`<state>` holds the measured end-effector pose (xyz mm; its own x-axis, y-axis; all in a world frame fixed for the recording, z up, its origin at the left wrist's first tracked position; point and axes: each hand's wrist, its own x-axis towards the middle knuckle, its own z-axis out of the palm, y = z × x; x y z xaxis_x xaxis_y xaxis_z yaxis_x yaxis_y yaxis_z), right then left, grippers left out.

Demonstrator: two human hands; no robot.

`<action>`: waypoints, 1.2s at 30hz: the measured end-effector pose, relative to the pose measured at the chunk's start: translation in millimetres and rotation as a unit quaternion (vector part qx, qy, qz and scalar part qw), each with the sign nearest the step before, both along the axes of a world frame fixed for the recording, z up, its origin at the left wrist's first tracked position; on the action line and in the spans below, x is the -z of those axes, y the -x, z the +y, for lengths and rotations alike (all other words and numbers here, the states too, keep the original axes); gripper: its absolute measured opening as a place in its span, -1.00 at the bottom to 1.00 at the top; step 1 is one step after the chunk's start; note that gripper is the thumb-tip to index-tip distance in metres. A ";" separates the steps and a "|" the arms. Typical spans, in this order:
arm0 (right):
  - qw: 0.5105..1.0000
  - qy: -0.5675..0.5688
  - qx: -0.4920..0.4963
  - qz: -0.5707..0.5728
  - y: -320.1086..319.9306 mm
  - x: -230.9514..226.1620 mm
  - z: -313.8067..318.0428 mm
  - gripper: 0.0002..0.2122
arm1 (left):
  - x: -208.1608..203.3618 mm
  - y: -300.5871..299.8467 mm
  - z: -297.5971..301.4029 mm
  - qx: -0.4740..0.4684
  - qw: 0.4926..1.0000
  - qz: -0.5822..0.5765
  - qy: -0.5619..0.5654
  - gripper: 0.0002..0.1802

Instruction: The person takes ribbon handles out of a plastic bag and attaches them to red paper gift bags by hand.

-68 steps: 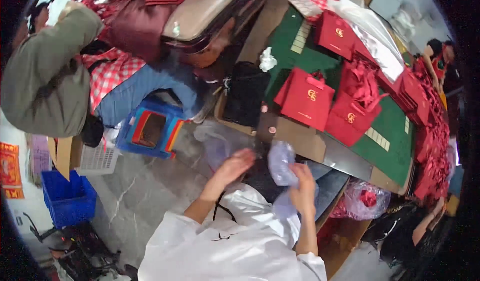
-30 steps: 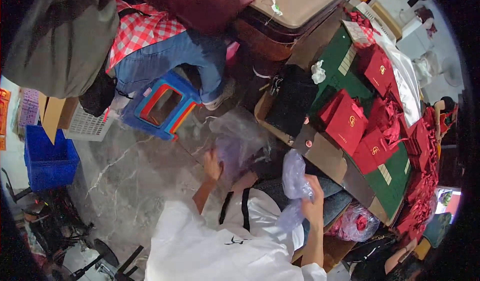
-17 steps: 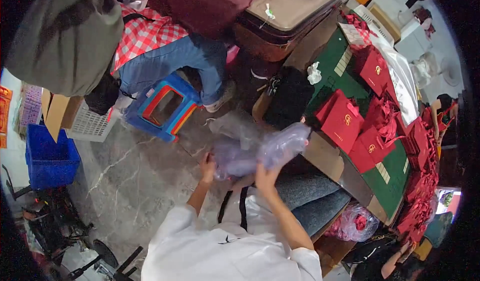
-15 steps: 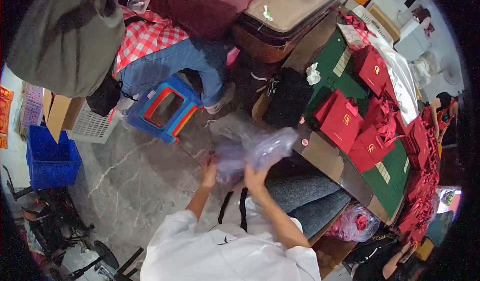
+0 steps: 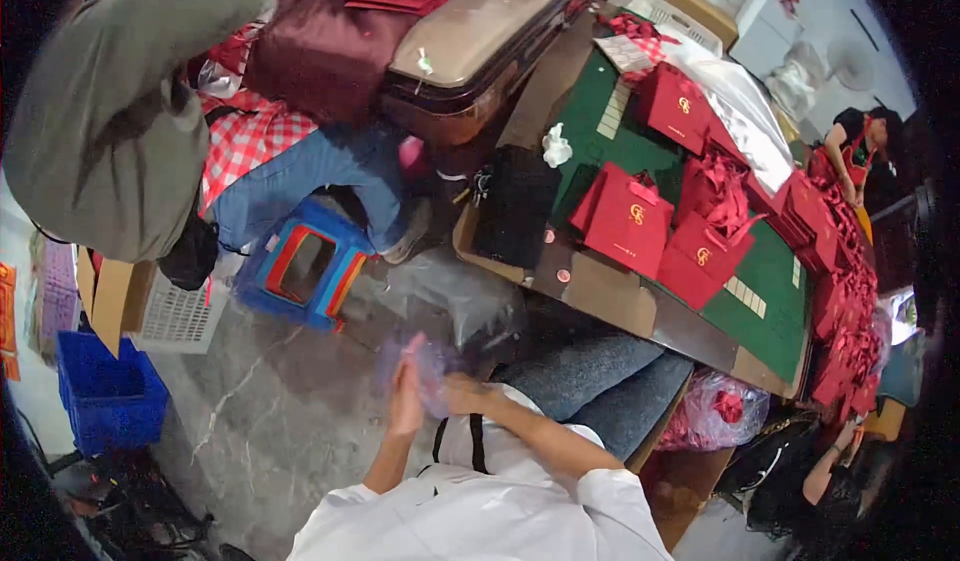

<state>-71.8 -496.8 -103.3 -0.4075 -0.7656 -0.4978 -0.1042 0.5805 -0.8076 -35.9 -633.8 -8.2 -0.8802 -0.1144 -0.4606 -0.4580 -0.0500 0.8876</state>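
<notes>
A crumpled, clear purplish plastic bag (image 5: 430,369) is bunched up between my two hands, above the floor at my lap. My left hand (image 5: 405,401) is upright against it, fingers close together and pointing away, with plastic on both sides of them. Against the bag's near right side is my right hand (image 5: 468,395), its fingers smeared by motion and partly hidden. Beyond the hands, a larger clear plastic sheet (image 5: 455,296) lies on the grey floor.
A green-topped table (image 5: 590,196) holding red paper gift bags (image 5: 625,223) stands to the right. A blue plastic stool (image 5: 300,266), a co-worker's denim-clad leg (image 5: 300,176) and a white basket (image 5: 180,311) are ahead left. A blue bin (image 5: 112,391) sits at far left.
The plastic bag, spread out toward the right before, is now bunched smaller between my hands. My right hand has moved left and nearer, closer to my left. The view has shifted.
</notes>
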 end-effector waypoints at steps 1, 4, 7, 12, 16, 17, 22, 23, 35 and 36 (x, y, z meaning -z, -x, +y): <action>1.000 0.000 -0.006 0.001 3.5 -0.9 -0.7 -0.56 | 1.0 -1.2 5.3 0.001 1.000 0.002 0.001 -0.37; 1.000 -0.001 -0.017 0.003 7.6 -4.6 -2.3 -0.56 | 8.5 -12.2 14.8 0.058 0.984 -0.007 -0.170 -0.34; 1.000 -0.003 -0.018 0.000 13.7 -6.0 0.3 -0.55 | -28.0 -15.4 24.6 0.077 0.984 -0.055 -0.153 -0.33; 0.999 -0.006 -0.033 -0.005 16.8 -8.1 -2.7 -0.54 | 12.7 -21.4 5.8 0.050 0.975 0.003 -0.216 -0.36; 0.998 -0.011 -0.054 -0.013 18.4 -7.1 -3.8 -0.52 | 17.9 -8.9 -3.4 0.046 0.987 -0.018 -0.151 -0.44; 0.998 -0.013 -0.060 -0.016 17.4 -6.9 -5.6 -0.51 | 14.7 -8.0 -1.8 0.047 0.987 -0.020 -0.151 -0.44; 0.987 0.145 -0.067 -0.011 -22.1 126.4 -19.6 -0.47 | 6.9 -22.2 16.6 0.173 0.981 0.084 0.028 -0.53; 0.971 0.223 -0.076 -0.033 -28.8 156.8 -45.5 -0.49 | -4.5 -20.1 18.0 0.168 0.982 0.082 0.032 -0.53; 0.984 0.176 0.034 0.004 -4.7 110.2 -33.1 -0.62 | 26.2 -6.1 -26.4 0.071 0.997 -0.028 -0.021 -0.35; 0.981 0.172 0.086 -0.003 -1.9 79.2 -32.0 -0.64 | 30.9 -6.5 -30.1 0.059 0.997 0.006 -0.043 -0.27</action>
<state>-69.9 -528.9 -182.5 -0.5428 -0.8089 -0.2257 -0.0224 0.2827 -0.9590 -29.4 -664.0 -39.1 -0.8910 0.0297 -0.4531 -0.4540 -0.0727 0.8880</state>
